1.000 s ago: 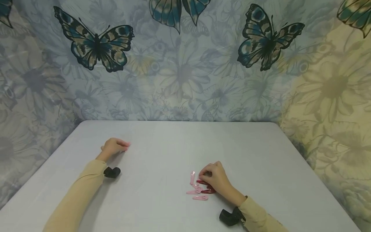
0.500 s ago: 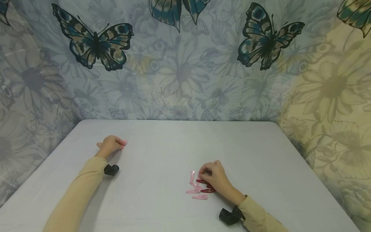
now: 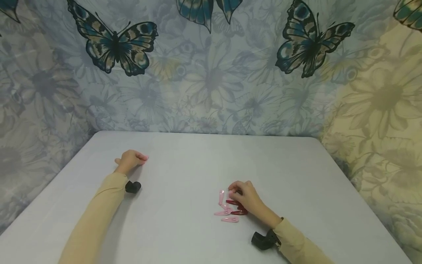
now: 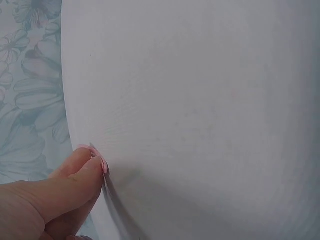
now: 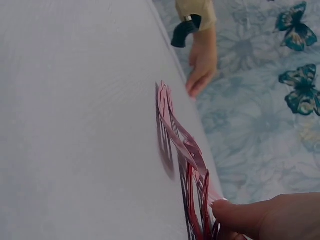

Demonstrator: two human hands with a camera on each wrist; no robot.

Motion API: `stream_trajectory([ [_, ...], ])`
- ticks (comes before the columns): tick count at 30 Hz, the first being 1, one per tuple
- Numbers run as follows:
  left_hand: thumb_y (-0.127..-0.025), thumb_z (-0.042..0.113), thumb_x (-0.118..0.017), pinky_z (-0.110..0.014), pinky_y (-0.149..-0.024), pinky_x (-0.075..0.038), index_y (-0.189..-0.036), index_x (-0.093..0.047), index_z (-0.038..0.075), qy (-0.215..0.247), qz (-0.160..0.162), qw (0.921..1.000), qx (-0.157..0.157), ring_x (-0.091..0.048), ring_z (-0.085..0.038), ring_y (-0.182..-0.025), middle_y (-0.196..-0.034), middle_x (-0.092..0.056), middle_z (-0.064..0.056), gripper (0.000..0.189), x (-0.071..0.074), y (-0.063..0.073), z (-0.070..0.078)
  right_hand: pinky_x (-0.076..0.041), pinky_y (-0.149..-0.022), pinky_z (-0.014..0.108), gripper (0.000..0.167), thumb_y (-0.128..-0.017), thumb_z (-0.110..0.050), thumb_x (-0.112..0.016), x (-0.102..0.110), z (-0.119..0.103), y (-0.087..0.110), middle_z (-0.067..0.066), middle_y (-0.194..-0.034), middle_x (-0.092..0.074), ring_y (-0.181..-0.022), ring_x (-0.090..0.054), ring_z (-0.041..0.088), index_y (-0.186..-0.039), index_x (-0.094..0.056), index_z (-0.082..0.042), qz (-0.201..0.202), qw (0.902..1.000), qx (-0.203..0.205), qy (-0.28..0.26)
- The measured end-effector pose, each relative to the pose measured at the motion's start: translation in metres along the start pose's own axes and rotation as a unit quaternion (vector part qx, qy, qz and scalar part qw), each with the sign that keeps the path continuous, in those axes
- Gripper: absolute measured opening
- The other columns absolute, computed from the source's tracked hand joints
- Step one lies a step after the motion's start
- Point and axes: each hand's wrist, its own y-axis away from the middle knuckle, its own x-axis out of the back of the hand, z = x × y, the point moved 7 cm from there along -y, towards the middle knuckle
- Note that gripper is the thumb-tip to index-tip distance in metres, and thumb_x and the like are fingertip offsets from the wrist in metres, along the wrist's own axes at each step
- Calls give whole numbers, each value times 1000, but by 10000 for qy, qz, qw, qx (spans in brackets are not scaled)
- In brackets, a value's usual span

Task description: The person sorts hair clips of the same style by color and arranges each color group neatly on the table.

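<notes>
At the table's far left, my left hand (image 3: 129, 160) pinches a pink snap hair clip (image 4: 103, 162) between thumb and fingers, just over the white surface. My right hand (image 3: 247, 196) is at a small group of hair clips right of the middle. Its thumb and fingertips pinch a pink hair clip (image 3: 230, 194) at the far side of the group. Dark red clips (image 3: 239, 212) lie under and beside that hand, partly covered by it. Several pink clips (image 3: 229, 219) lie to the left and in front. In the right wrist view the red clips (image 5: 192, 200) overlap the pink ones.
The white table (image 3: 178, 176) stretches between and around both hands. Its back edge meets a wall (image 3: 211, 91) printed with flowers and butterflies. A black wrist camera (image 3: 265, 240) sits by the right cuff, another camera (image 3: 133, 187) by the left.
The head view has shifted slightly, while both hands stay almost in place. A bit more of the pink clip shows beneath the right fingertips. The loose clips lie as before.
</notes>
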Motion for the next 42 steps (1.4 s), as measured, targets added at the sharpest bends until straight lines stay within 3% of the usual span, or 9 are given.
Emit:
stream_trajectory([
  [2, -88, 11, -70, -75, -105, -3, -109, -71, 1, 19, 22, 10000, 38, -47, -45, -126, -114, -69, -17, 24, 2, -2, -2, -40, -62, 18, 3, -84, 2, -69, 1, -4, -3, 8, -69, -65, -68, -44, 3, -86, -68, 5, -193, 9993, 276, 153],
  [6, -89, 12, -70, -74, -105, -5, -111, -70, 1, 58, 48, 10000, 47, -49, -45, -125, -115, -69, -17, 25, 4, -5, -7, -34, -64, 18, 6, -88, -3, -67, 0, -6, -6, 5, -70, -63, -71, -39, 4, -86, -70, 1, -521, 9977, 200, 385],
  [12, -88, 12, -71, -74, -104, -7, -109, -71, 1, 1, 106, 9999, 46, -48, -46, -125, -121, -66, -20, 24, 5, 0, -8, -37, -65, 19, 9, -90, -1, -63, 2, -17, -13, 11, -74, -69, -70, -41, 5, -86, -69, 2, -851, 9937, 680, 281],
  [15, -87, 14, -72, -74, -105, -8, -106, -73, 3, -20, 121, 9998, 163, -46, -46, -127, -123, -65, -19, 23, 3, 0, -10, -37, -69, 21, 8, -91, -2, -62, 2, -20, -17, 11, -78, -69, -75, -43, 8, -91, -68, 2, -1101, 9918, 544, 349],
  [19, -84, 20, -76, -77, -105, -5, -97, -77, 10, 99, 238, 9995, 181, -46, -47, -128, -118, -69, -15, 17, 0, -7, -19, -41, -63, 21, 16, -90, -2, -62, 4, -21, -26, 12, -83, -67, -69, -47, 9, -104, -58, 5, -1448, 9892, 111, 189],
  [24, -87, 25, -74, -79, -104, -2, -100, -77, 10, 140, 268, 9994, 147, -42, -48, -132, -122, -67, -17, 20, -3, 1, -13, -37, -58, 23, 12, -89, -1, -63, 11, -23, -39, 15, -88, -65, -67, -47, 12, -91, -50, -3, -1422, 9898, -105, 18],
  [31, -97, 24, -59, -74, -109, -7, -112, -70, 0, -444, 220, 9988, 41, -36, -51, -136, -132, -58, -24, 30, -3, 10, 4, -40, -66, 27, 9, -89, -6, -66, 13, -30, -58, 17, -90, -67, -76, -51, 13, -87, -62, 2, -1296, 9905, -309, -332],
  [36, -97, 27, -59, -72, -107, -18, -110, -70, 1, -426, 299, 9986, 124, -39, -52, -134, -137, -52, -27, 31, -1, 14, 0, -46, -75, 29, 13, -91, -9, -64, 5, -35, -66, 17, -95, -69, -83, -56, 13, -95, -68, 4, -1423, 9869, -507, -567],
  [42, -96, 28, -61, -63, -100, -37, -108, -70, 0, -207, 384, 9990, -117, -46, -50, -128, -138, -51, -30, 31, -1, 15, -4, -49, -86, 33, 20, -90, -13, -67, -2, -40, -72, 12, -98, -72, -91, -61, 14, -101, -70, 3, -1528, 9790, -990, -916],
])
